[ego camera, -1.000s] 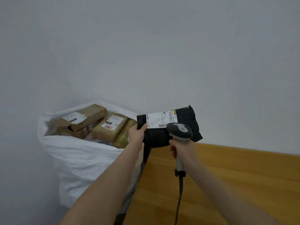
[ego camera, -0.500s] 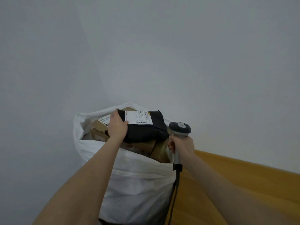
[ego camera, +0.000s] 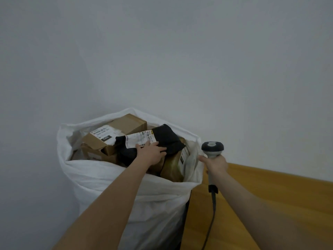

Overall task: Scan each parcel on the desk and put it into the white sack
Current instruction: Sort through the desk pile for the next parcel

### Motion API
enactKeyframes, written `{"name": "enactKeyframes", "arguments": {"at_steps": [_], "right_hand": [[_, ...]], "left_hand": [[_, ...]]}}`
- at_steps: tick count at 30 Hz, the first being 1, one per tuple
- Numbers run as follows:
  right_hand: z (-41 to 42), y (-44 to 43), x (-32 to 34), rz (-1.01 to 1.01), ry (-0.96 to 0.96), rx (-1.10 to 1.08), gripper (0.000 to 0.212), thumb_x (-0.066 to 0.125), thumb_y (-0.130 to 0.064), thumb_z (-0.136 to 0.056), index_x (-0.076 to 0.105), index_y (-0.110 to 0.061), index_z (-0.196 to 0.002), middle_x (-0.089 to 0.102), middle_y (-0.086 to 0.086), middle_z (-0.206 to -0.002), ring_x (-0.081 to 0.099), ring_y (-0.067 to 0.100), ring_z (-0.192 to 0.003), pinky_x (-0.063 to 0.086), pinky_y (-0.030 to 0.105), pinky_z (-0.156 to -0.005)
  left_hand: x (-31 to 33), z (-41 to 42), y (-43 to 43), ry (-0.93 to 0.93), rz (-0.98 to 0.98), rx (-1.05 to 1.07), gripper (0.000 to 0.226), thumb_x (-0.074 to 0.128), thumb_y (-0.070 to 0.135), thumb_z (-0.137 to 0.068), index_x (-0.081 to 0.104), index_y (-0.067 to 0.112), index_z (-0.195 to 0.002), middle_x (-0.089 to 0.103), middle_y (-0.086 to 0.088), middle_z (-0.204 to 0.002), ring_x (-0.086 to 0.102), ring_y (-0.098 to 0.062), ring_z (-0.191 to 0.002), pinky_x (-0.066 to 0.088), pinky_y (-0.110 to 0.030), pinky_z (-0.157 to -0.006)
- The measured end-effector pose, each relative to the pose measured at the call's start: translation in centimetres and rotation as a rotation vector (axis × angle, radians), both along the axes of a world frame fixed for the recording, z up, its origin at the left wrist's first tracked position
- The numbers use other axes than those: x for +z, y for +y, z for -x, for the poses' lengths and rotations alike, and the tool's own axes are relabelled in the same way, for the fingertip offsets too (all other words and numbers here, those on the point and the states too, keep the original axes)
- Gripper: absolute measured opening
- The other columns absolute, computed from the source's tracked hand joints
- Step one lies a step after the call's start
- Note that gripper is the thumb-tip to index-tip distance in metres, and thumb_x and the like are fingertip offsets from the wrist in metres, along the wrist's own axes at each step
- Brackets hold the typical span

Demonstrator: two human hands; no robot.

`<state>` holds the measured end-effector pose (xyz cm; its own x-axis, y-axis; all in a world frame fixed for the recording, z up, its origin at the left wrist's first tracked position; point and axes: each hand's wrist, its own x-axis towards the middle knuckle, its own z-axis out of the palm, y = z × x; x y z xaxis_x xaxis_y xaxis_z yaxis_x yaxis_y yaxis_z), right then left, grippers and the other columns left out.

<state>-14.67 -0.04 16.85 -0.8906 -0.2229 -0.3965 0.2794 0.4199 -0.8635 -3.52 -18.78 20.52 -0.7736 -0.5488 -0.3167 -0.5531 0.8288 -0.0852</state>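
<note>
While under left hand [ego camera: 150, 153], black parcel [ego camera: 167, 139] crosswise, label-up.

The white sack [ego camera: 144, 195] looks like thin woven plastic cloth, crinkly and dull. The black parcel [ego camera: 168, 139] is a soft, wrinkled plastic bag with a white paper label [ego camera: 139, 138] stuck on. The cardboard box [ego camera: 128, 123] is brown and dull. The brown packet [ego camera: 171, 167] shines like tape. The barcode scanner [ego camera: 212, 149] is smooth hard plastic. The worktop [ego camera: 270, 195] is smooth yellow wood.

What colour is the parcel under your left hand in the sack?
Black parcel, white shipping label; clearest in the head view.
</note>
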Motion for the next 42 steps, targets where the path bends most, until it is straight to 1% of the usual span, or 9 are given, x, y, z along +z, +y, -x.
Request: {"name": "enactKeyframes", "arguments": {"at_steps": [4, 6, 12, 15, 19, 24, 28, 32, 42], "right_hand": [[-0.8, -0.6, -1.5, 0.030, -0.124, -0.032, 0.024, 0.077, -0.014, -0.079, 0.055, -0.004, -0.083, 0.067, 0.019, -0.099, 0.065, 0.033, -0.088, 0.056, 0.045, -0.083], [-1.0, -1.0, -0.8, 0.146, -0.191, -0.090, 0.017, 0.073, -0.005, -0.080, 0.057, -0.003, -0.087, 0.067, 0.018, -0.097, 0.063, 0.031, -0.084, 0.056, 0.045, -0.084], [-0.5, -3.3, 8.1, 0.507, -0.106, -0.094, 0.020, 0.065, 0.008, -0.076, 0.055, -0.009, -0.072, 0.056, 0.010, -0.070, 0.056, 0.025, -0.069, 0.051, 0.037, -0.071], [-1.0, -2.4, 8.1, 0.551, -0.150, -0.066, 0.020, 0.066, 0.009, -0.076, 0.057, -0.008, -0.072, 0.054, 0.011, -0.067, 0.052, 0.023, -0.061, 0.048, 0.035, -0.068], [-1.3, -0.6, 6.8, 0.553, -0.205, -0.044, 0.015, 0.069, 0.002, -0.080, 0.057, -0.006, -0.073, 0.057, 0.012, -0.065, 0.054, 0.021, -0.058, 0.050, 0.034, -0.068], [0.5, 3.5, 5.8, 0.580, -0.256, -0.133, 0.011, 0.071, -0.011, -0.084, 0.064, -0.003, -0.088, 0.067, 0.014, -0.082, 0.063, 0.024, -0.070, 0.054, 0.035, -0.070], [1.9, 9.2, 4.9, 0.656, -0.335, -0.283, 0.013, 0.069, -0.015, -0.088, 0.060, -0.006, -0.091, 0.066, 0.013, -0.078, 0.061, 0.020, -0.064, 0.054, 0.033, -0.069], [3.5, 16.4, 4.1, 0.685, -0.321, -0.426, 0.012, 0.065, -0.012, -0.089, 0.055, -0.006, -0.087, 0.058, 0.010, -0.063, 0.050, 0.019, -0.052, 0.046, 0.031, -0.056], [9.1, 40.4, -0.4, 0.564, -0.252, -0.831, 0.026, 0.061, -0.012, -0.093, 0.055, -0.005, -0.069, 0.053, 0.009, -0.058, 0.045, 0.019, -0.049, 0.039, 0.030, -0.050]], "left_hand": [[-0.7, -0.2, -1.3, 0.053, -0.071, 0.031, 0.042, 0.023, 0.045, -0.103, 0.032, 0.045, -0.143, 0.011, 0.008, -0.159, 0.003, -0.027, -0.147, 0.003, -0.067, -0.111], [-0.9, -0.3, -1.6, 0.090, -0.112, 0.047, 0.041, 0.022, 0.047, -0.102, 0.035, 0.046, -0.141, 0.013, 0.010, -0.159, 0.004, -0.025, -0.147, 0.002, -0.066, -0.111], [-0.1, -1.2, -4.1, 0.101, -0.186, 0.189, 0.054, 0.025, 0.062, -0.094, 0.049, 0.038, -0.136, 0.027, 0.008, -0.155, 0.025, -0.024, -0.141, 0.019, -0.057, -0.111], [0.1, -1.5, -5.0, 0.090, -0.221, 0.173, 0.057, 0.022, 0.053, -0.099, 0.051, 0.022, -0.137, 0.035, -0.008, -0.152, 0.036, -0.028, -0.136, 0.028, -0.043, -0.112], [-1.3, -0.9, -5.1, 0.191, -0.248, 0.204, 0.074, 0.017, 0.071, -0.083, 0.056, 0.030, -0.130, 0.050, -0.007, -0.139, 0.047, -0.030, -0.125, 0.033, -0.051, -0.107], [2.5, 0.8, -1.3, 0.337, -0.181, 0.140, 0.044, 0.031, 0.040, -0.102, 0.060, 0.010, -0.116, 0.058, -0.011, -0.123, 0.053, -0.030, -0.114, 0.040, -0.042, -0.100], [5.6, 5.9, 4.8, 0.567, -0.001, 0.007, 0.037, 0.040, 0.034, -0.098, 0.058, 0.013, -0.123, 0.052, -0.013, -0.126, 0.053, -0.030, -0.111, 0.046, -0.042, -0.093], [6.3, 12.1, 15.1, 0.593, -0.006, -0.249, 0.037, 0.045, 0.032, -0.098, 0.052, 0.017, -0.131, 0.045, -0.009, -0.135, 0.043, -0.026, -0.124, 0.040, -0.038, -0.097], [-1.5, 22.1, 41.2, 0.250, -0.180, -0.597, 0.042, 0.049, 0.028, -0.097, 0.046, 0.020, -0.137, 0.039, -0.006, -0.141, 0.042, -0.024, -0.127, 0.041, -0.038, -0.099]]}}
